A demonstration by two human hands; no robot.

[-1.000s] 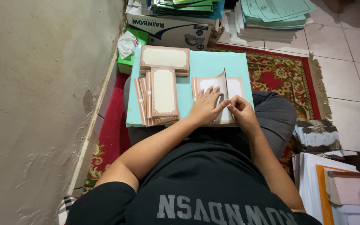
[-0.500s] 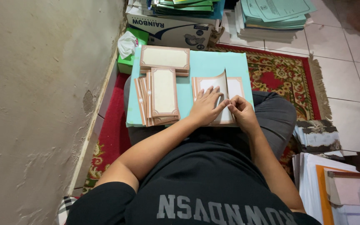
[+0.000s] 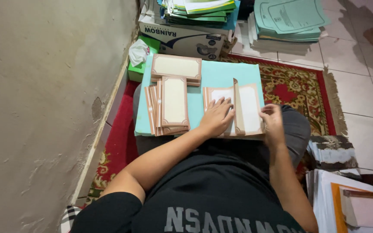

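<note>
Rough grey plaster wall [image 3: 44, 108] fills everything from 7 to 11 o'clock, pretty scuffed and chipped near the bottom. Floor is pale tiles [image 3: 363, 86] out at 2 to 3 o'clock, with a red patterned rug [image 3: 294, 86] with a fringed edge lying over them. Light is soft and even.

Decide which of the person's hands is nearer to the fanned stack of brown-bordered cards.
Left. The left hand lies just right of the fanned stack; the right hand is farther right, across the folded card.
</note>
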